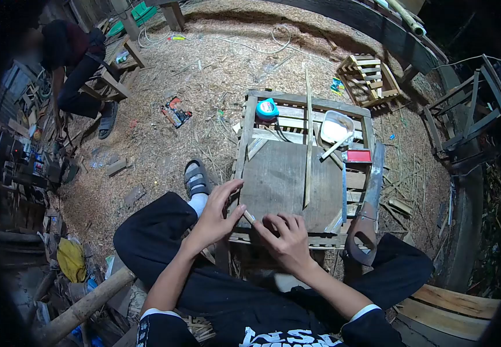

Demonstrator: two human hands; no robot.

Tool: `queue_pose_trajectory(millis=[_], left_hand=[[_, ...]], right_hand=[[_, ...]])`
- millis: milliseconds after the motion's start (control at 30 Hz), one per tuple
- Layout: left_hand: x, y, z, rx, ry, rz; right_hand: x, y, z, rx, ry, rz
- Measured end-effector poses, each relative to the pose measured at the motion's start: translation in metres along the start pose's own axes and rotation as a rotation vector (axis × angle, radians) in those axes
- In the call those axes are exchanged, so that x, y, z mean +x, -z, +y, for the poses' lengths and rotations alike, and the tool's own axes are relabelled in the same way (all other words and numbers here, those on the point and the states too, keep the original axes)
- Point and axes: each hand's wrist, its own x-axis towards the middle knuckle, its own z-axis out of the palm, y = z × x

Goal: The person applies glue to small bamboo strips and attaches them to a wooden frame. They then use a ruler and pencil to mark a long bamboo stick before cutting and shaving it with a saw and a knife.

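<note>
A square wooden board [273, 173] lies on a slatted wooden crate in front of me. My left hand [213, 217] is at the board's near left corner, its fingers stretched out and its thumb apart. My right hand [285, 237] is at the near edge, fingers bent and spread. A short, thin piece of wood [249, 216] shows between my left thumb and right index finger, close to both tips. A long thin wooden strip [308, 139] lies lengthwise across the board. At the crate's right side, a handsaw [363, 231] has its handle toward me.
On the crate [368, 124] are a turquoise tape measure [266, 109], a white tub [336, 126] and a red box [358, 156]. Wooden frames [372, 81] stand on the shavings-covered ground. At left, another person [77, 63] bends near a low bench. A pole [88, 306] lies lower left.
</note>
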Motion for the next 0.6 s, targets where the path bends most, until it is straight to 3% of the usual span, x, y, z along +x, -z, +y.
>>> queue_pose_trajectory(millis=[600], left_hand=[[0.001,-0.002,-0.009,-0.07,-0.016,-0.06]], right_hand=[[-0.004,-0.01,-0.013,-0.109,-0.023,0.074]])
